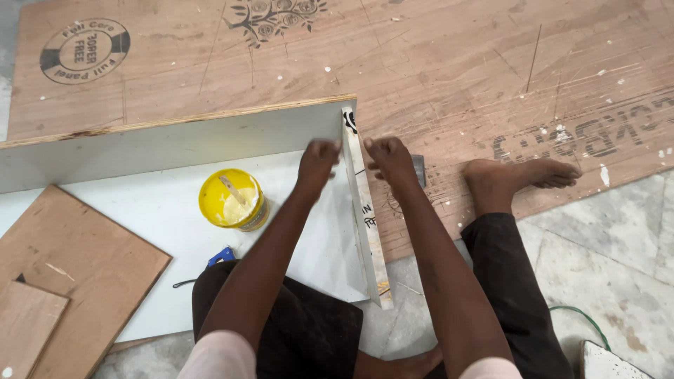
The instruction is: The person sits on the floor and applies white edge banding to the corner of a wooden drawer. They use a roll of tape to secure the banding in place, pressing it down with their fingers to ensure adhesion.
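Plywood sheet (435, 63) on tiled floor (618, 281), white board (161, 210) atop.

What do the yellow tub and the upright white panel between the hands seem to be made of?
The yellow tub looks like glossy moulded plastic, with a pale paste and a flat stick inside. The white panel seems to be plywood or board with a smooth white laminate face; the matching wall behind shows a raw wooden edge on top. Both hands, left and right, press on the panel's top.

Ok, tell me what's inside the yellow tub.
The yellow tub holds pale yellowish paste with a flat stick resting in it. How deep the paste goes is hidden.
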